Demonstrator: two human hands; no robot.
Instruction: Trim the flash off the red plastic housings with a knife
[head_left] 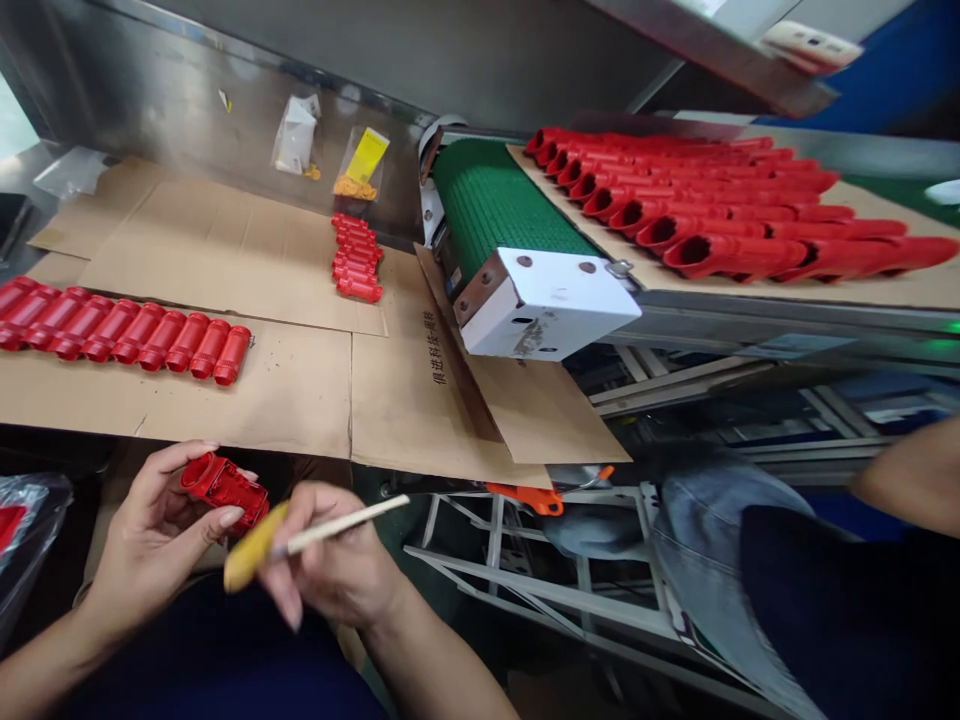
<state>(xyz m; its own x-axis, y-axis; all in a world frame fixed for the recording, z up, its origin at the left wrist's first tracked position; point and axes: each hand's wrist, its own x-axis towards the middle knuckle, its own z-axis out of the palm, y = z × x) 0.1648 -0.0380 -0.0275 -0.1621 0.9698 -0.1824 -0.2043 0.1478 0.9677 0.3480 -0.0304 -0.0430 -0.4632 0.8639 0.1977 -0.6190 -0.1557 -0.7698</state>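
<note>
My left hand [154, 535] grips a red plastic tubular part [225, 488] between thumb and fingers, tilted with its round open end up and left. Just to its right, my right hand [341, 560] is closed around a thin pale stick [349, 524], held like a pen and pointing up to the right. A yellow sleeve-like piece [253, 550], perhaps a finger cover, shows at the fingers of this hand, close to the red part. Motion blurs it, and I cannot make out the stick's lower tip.
Red tubes [154, 335] lie in a row on cardboard [300, 390]; smaller red parts [356, 258] lie behind. Right, a green conveyor belt [502, 200] adjoins cardboard bearing long red parts [720, 215]. Small bags [364, 165] are at the back. Another person's jeans [720, 560] show right.
</note>
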